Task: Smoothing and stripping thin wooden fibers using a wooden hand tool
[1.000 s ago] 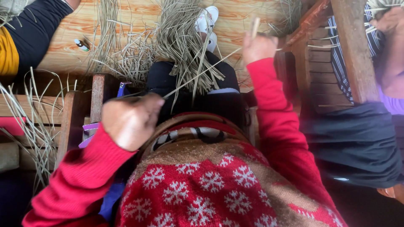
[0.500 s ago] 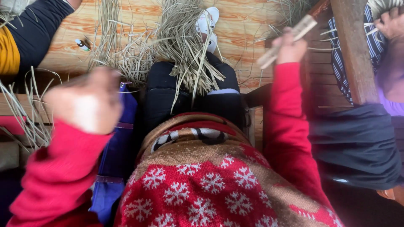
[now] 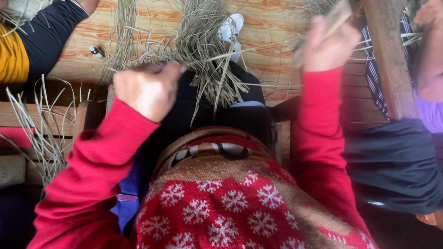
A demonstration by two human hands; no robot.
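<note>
Wooden floor (image 3: 272,27), small white tube (image 3: 96,52) beside straw (image 3: 203,46)

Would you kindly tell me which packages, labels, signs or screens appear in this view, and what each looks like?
No signs or screens show.
Small tube: lies on the wooden floor at upper left beside the dried grass, white with a green band; too small to tell more.
Small pale tag: on blue cloth by the left sleeve, oblong, pinkish.

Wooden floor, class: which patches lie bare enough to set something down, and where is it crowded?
Bare planks show between the white shoe and the right hand, and left of the small tube. The straw pile crowds the middle, past the left hand.
</note>
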